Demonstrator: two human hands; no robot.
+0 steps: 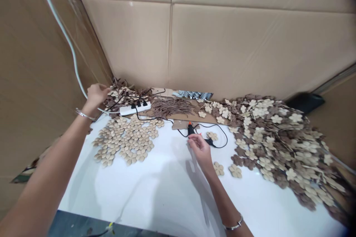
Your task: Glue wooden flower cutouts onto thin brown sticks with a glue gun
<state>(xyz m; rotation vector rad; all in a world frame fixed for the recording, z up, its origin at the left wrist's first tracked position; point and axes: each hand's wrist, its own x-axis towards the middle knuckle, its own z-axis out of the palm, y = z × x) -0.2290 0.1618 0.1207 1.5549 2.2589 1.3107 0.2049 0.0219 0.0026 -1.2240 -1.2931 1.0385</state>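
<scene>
just beyond my nearer right hand, the black plastic glue gun with an orange tip points toward the tan cardboard wall, while my left hand meets the heaped brown-and-cream flower shapes, and i cannot tell whether either hand's bent fingers pinch anything.

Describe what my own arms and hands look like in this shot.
Your left hand and right hand are ungloved, and no sleeve shows on your left arm or right arm. A thin silver bracelet circles the left wrist; a silver bangle, seemingly with a small raised part, sits farther up the right forearm.
</scene>
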